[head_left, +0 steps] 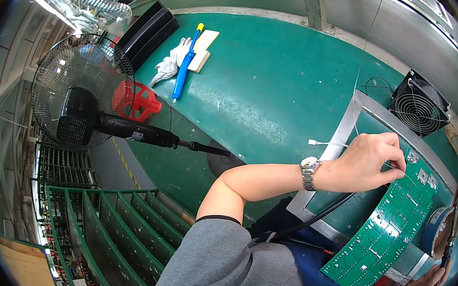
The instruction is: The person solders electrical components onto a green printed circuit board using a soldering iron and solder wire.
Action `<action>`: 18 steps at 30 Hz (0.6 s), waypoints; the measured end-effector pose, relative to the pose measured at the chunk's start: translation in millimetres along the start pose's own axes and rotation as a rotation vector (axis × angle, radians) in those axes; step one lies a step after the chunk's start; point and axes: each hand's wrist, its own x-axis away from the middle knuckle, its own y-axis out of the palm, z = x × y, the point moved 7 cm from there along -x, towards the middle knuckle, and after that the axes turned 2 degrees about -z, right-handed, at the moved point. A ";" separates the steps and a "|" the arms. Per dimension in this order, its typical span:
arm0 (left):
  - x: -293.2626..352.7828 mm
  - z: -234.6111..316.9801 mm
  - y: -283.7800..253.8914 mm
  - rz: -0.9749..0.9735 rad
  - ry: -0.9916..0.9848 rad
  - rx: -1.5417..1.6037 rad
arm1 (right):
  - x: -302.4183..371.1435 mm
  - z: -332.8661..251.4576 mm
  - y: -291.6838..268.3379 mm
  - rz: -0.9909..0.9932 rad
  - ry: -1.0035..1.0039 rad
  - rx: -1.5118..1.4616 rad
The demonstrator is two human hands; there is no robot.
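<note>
My left hand (364, 163), with a metal wristwatch (309, 171) on its wrist, is closed over the upper end of a long green circuit board (381, 233). Thumb and fingertips pinch a thin wire that looks like solder wire (356, 114). The board lies slantwise on a grey metal frame (343, 129), its solder side up. Low at the right edge, my right hand (427, 278) is partly cut off and wraps round a soldering iron (448, 254). A round blue-rimmed tin (434, 231) stands between the iron and the board.
A blue desoldering pump (183, 78), a white glove (166, 66) and pale pads (203, 46) lie on the green table (267, 78). A small black fan (418, 105) stands at right. Leftward are a pedestal fan (81, 96), red stool (145, 104) and green board racks (111, 231).
</note>
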 end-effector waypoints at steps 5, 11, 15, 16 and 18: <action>-0.7 -1.0 -0.7 -0.002 -0.005 -0.005 | 7.8 -27.0 31.1 0.060 -0.137 0.047; -1.8 -0.6 -6.0 0.003 -0.009 -0.012 | 2.8 1.0 22.9 -0.126 -0.055 0.103; -3.6 -0.4 -10.7 0.027 -0.022 -0.028 | 8.9 -33.1 42.5 -0.178 -0.677 0.595; -4.2 0.2 -12.0 0.024 -0.031 -0.028 | 8.5 -32.9 42.2 -0.174 -0.659 0.572; -2.1 1.7 -17.6 0.042 -0.054 -0.054 | 10.0 -5.2 16.3 -0.046 -0.765 1.092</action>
